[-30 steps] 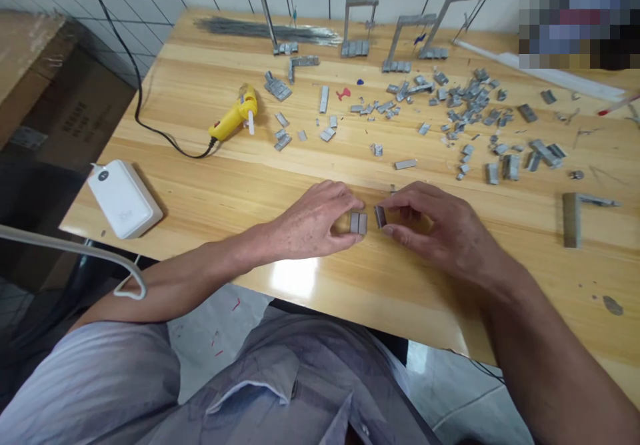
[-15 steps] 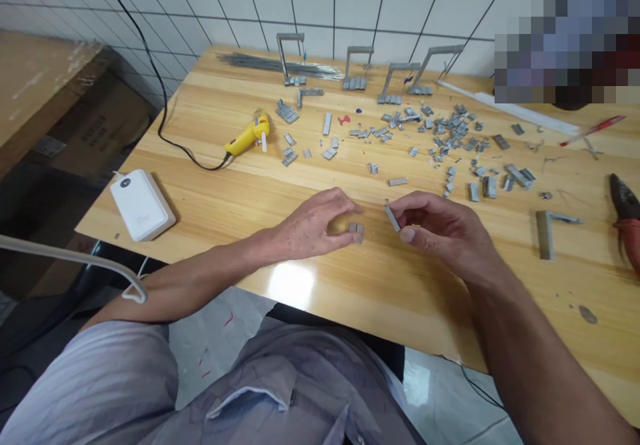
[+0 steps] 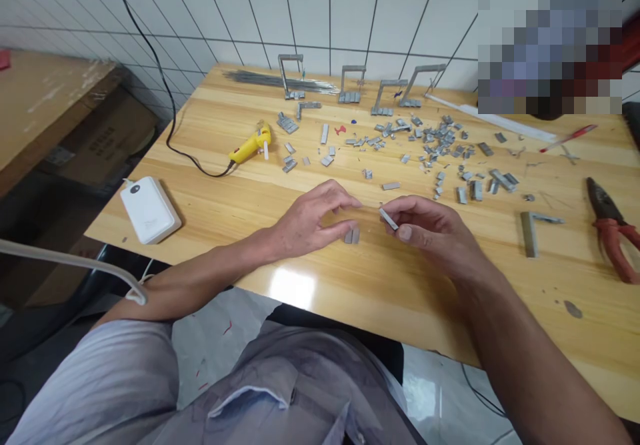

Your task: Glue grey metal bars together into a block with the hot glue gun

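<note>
The right fingers (image 3: 406,233) pinch a gray strip (image 3: 388,219); pliers (image 3: 611,221) lie farther right.

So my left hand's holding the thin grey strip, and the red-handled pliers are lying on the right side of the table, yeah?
Not quite: the head view shows the thin grey strip in your right hand, not your left hand. The red-handled pliers do lie on the right side of the table.

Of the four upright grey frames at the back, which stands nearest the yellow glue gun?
The leftmost grey frame, right at the wire bundle. The other three stand farther right, away from the glue gun.
</note>
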A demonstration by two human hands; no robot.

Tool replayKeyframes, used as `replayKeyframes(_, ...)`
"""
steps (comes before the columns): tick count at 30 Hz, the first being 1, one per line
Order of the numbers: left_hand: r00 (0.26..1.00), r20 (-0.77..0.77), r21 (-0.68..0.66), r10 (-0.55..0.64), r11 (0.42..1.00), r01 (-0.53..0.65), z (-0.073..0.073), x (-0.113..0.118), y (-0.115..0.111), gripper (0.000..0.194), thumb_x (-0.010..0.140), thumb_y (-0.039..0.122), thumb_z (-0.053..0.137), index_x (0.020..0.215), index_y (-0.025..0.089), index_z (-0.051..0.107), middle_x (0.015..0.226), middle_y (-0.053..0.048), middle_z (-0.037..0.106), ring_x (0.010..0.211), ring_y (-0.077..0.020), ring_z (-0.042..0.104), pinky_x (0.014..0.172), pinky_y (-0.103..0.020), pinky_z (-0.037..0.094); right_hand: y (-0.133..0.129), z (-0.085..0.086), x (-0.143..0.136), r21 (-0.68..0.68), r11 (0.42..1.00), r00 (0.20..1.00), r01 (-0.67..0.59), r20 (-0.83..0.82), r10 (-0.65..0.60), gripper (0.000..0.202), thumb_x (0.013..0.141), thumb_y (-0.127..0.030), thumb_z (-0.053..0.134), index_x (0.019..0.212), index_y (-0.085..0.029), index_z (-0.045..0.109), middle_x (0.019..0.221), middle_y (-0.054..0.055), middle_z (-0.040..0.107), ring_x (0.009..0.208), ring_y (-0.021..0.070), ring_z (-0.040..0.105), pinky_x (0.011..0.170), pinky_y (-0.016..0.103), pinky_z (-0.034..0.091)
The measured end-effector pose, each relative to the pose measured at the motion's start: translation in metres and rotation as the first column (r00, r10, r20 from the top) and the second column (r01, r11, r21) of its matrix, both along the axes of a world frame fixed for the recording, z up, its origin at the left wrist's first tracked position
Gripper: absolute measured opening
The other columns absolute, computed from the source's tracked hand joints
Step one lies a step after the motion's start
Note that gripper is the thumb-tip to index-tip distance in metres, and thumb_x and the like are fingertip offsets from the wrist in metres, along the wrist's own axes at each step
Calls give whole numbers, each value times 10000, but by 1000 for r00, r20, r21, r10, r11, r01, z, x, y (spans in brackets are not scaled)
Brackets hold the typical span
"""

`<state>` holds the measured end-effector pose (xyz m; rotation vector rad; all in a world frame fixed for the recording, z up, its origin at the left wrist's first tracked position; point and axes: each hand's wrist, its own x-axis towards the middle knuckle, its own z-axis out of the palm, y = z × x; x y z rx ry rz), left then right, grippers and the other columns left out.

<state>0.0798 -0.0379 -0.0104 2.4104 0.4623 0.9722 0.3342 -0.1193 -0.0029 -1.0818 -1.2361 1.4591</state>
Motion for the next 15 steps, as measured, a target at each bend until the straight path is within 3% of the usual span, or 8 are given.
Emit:
replayKeyframes(4,985,-174,-60,-10,998,0,-10,0,-2,284,978,344,723,1203,176,683,1061,-88,708,1009,-213,670,898,-369,566,3,2,0,3,1000,999,7,35,-8,265,803,-405,901,1032,-297,822,921,6,737,820,153,654,778,291,534)
replayKeyframes(8,936,-353,-4,-1,1000,0,-19,1,-6,342,935,369,745,1203,164,691,1097,-111,699,1042,-257,662,941,-427,548,7,2,2,35,999,992,37,122,-41,267,781,-411,912,987,-274,813,944,7,748,834,158,656,799,307,527)
replayKeyframes(15,915,-403,-11,-35,999,34,-21,3,-7,202,960,280,668,1138,189,692,1049,-89,686,1010,-237,646,924,-399,522,9,-3,5,106,994,966,25,252,-51,264,813,-452,864,987,-267,790,956,13,747,857,184,664,812,343,524)
